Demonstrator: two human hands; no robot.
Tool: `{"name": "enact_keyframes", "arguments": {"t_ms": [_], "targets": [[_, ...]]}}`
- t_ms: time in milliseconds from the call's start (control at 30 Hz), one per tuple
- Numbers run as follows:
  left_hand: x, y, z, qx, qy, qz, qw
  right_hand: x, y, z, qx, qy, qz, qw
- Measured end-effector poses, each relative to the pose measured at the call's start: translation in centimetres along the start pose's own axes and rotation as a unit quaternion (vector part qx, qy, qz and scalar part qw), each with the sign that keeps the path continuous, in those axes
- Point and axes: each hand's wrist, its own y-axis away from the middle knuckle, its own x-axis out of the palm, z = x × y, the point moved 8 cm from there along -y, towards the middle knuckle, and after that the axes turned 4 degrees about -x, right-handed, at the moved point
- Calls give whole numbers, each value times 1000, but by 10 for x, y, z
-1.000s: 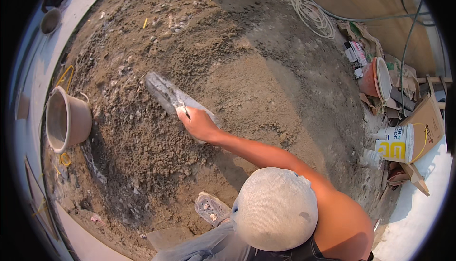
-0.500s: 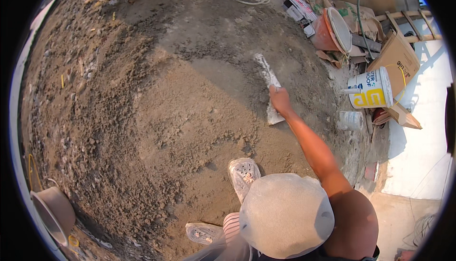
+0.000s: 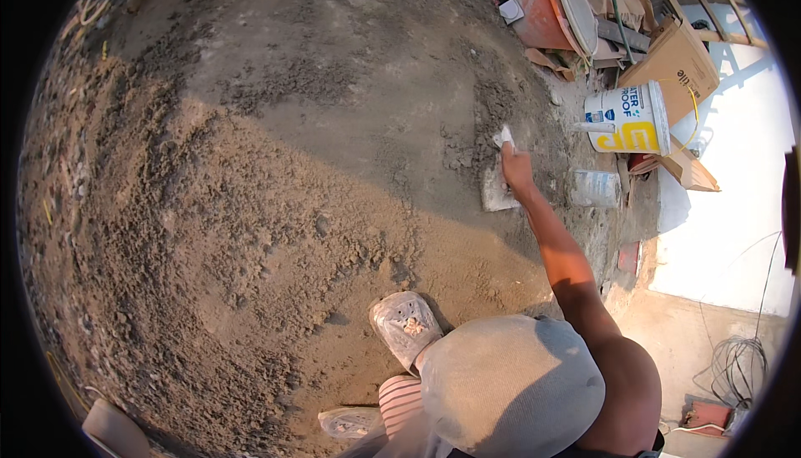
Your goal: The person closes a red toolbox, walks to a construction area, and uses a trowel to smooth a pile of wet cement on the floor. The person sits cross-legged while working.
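My right hand point(image 3: 518, 173) is closed around the grip of a pale, cement-smeared trowel point(image 3: 498, 198). Its flat blade lies at the surface of the damp grey-brown mortar point(image 3: 350, 153), with part of it hidden beneath my fingers. Just beyond the hand, a ridge of loose, crumbly mortar point(image 3: 492, 124) borders a smoother stretch. My left hand does not show. Below, my shoe point(image 3: 406, 324), covered in clear plastic, stands on the mortar, and a pale hat point(image 3: 509, 387) covers the lower middle of the picture.
To the right stand a white and yellow bucket point(image 3: 626, 116), a smaller whitish pail point(image 3: 595, 188) and an orange bucket point(image 3: 542, 12). Cardboard point(image 3: 680, 57) leans behind them. Coarse, lumpy mix point(image 3: 150, 291) spreads over the left. A beige tub point(image 3: 115, 431) sits lower left; cables point(image 3: 738, 370) lie lower right.
My right hand has drawn the trowel nearer the buckets, and its blade now shows broader and more upright. The whole view has shifted, so the buckets appear further left and the hose is mostly cut off.
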Motion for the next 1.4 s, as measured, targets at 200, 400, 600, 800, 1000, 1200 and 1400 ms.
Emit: {"name": "enact_keyframes", "arguments": {"t_ms": [200,400,600,800,1000,1200,1400], "targets": [[1,0,-1,-12,-7,-16,1000,-34,-36,38,32,62,-82,994],[-9,10,6,-29,-9,-38,999,29,-76,95,-95,75,34,992],[-9,21,14,-50,17,-69,996,26,-139,159,-46,80,-50,995],[-14,31,17,-53,13,-84,995,84,-153,248,-158,58,-1,986],[-24,43,28,-68,29,-102,992,142,-89,338,-250,50,108,961],[-41,52,38,-61,47,-121,990,156,-61,425,-336,80,55,937],[-48,57,12,-45,57,-119,990,230,73,473,-587,34,148,796]]}}
